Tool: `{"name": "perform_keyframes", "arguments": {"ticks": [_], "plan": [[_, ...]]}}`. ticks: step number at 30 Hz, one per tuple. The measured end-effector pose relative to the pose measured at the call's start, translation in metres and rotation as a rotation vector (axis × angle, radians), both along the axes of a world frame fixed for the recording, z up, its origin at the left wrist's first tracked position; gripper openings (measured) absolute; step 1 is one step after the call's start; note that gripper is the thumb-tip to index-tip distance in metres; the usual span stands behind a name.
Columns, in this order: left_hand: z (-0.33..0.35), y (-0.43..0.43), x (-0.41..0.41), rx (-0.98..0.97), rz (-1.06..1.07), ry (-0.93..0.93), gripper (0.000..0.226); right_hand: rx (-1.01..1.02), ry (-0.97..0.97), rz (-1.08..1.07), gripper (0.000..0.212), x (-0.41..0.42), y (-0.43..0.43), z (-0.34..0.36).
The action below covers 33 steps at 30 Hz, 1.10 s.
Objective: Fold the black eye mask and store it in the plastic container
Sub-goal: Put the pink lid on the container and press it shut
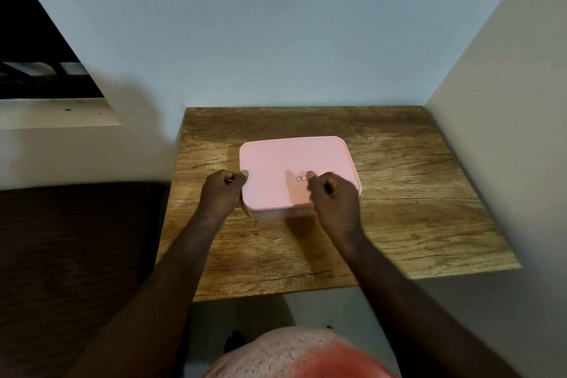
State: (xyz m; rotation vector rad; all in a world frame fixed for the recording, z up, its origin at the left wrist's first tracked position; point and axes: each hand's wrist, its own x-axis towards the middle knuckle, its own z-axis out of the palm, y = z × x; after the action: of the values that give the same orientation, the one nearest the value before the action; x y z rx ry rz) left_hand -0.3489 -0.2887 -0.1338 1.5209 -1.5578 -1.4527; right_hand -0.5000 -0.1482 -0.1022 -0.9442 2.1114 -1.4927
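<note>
A pink plastic container (285,166) with its pink lid on sits in the middle of a small wooden table (399,193). A small label is stuck on the lid near its front. My left hand (222,193) is curled at the container's near left corner, thumb on the lid's edge and fingers against the side. My right hand (333,199) is curled over the near right part of the lid, thumb pressing by the label. The black eye mask is not visible anywhere.
The table stands in a corner, with a pale blue wall behind and a cream wall (506,101) on the right. A dark brown surface (76,255) lies to the left. A window ledge (55,113) is at upper left.
</note>
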Motion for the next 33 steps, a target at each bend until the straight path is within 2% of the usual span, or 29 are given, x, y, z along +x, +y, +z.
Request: {"name": "perform_keyframes", "arguments": {"ticks": [4, 7, 10, 15, 19, 23, 29, 33], "plan": [[0.005, 0.013, 0.003, 0.071, 0.002, 0.071, 0.025, 0.246, -0.266, 0.233, 0.044, 0.059, 0.002, -0.016], [-0.001, 0.033, 0.007, 0.166, 0.013, 0.165, 0.028, 0.272, -0.517, 0.178, 0.048, 0.077, 0.002, -0.024], [-0.001, 0.043, 0.012, 0.276, -0.008, 0.236, 0.032, 0.187, -0.638, 0.073, 0.052, 0.084, -0.001, -0.028], [0.001, 0.044, 0.017, 0.288, -0.095, 0.257, 0.032, 0.087, -0.681, -0.078, 0.043, 0.099, -0.004, -0.032], [-0.003, 0.046, 0.018, 0.280, -0.088, 0.246, 0.028, 0.048, -0.709, -0.119, 0.041, 0.104, -0.007, -0.036], [-0.012, 0.048, 0.021, 0.263, -0.053, 0.225, 0.032, 0.111, -0.666, -0.038, 0.037, 0.094, -0.005, -0.034], [-0.019, 0.005, 0.036, 0.222, 0.045, 0.151, 0.056, 0.178, -0.631, 0.102, 0.036, 0.073, -0.004, -0.035], [-0.007, -0.040, 0.045, 0.139, 0.021, 0.089, 0.049, 0.241, -0.612, 0.207, 0.037, 0.058, -0.003, -0.039]]}}
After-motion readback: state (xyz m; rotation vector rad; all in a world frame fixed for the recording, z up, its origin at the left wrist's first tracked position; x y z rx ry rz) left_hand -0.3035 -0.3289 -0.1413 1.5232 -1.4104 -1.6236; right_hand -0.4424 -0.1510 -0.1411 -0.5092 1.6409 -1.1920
